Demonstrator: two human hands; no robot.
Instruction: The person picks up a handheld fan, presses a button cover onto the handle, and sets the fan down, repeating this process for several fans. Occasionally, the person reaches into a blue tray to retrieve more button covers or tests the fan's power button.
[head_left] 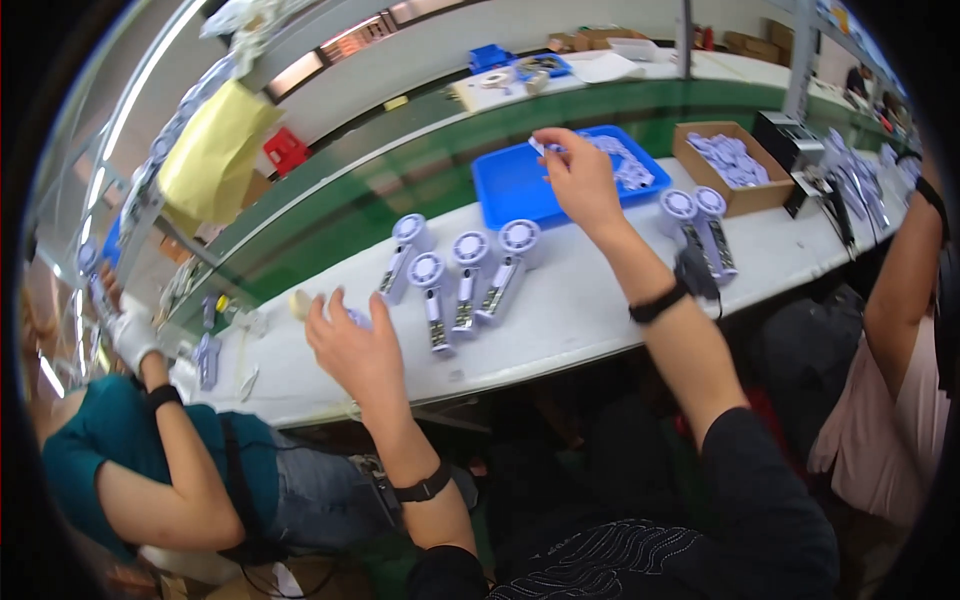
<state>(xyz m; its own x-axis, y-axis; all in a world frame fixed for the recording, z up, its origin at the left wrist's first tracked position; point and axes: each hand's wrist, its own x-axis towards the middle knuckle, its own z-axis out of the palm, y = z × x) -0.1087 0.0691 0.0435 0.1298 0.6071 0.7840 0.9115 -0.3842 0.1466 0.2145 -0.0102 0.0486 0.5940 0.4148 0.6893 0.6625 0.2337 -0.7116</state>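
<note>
My left hand point(358, 352) is over the near left of the white table, fingers curled and spread. A lavender plastic part point(357, 318) shows between its thumb and fingers; most of it is hidden. My right hand point(582, 182) is raised above the blue tray point(512, 196), pinching a small whitish piece point(537, 147) at the fingertips. Lavender plastic parts point(625, 165) fill the tray's right side. Between my hands lie several lavender handheld fans point(470, 250), their round heads away from me and their handles uncovered, showing circuit boards.
Two more fans point(678, 207) lie right of my right forearm, beside a dark object point(697, 272). A cardboard box point(757, 195) of lavender parts stands behind them, near a black device point(785, 140). Co-workers sit both sides; the left one's gloved hand point(132, 335) holds a fan point(92, 262).
</note>
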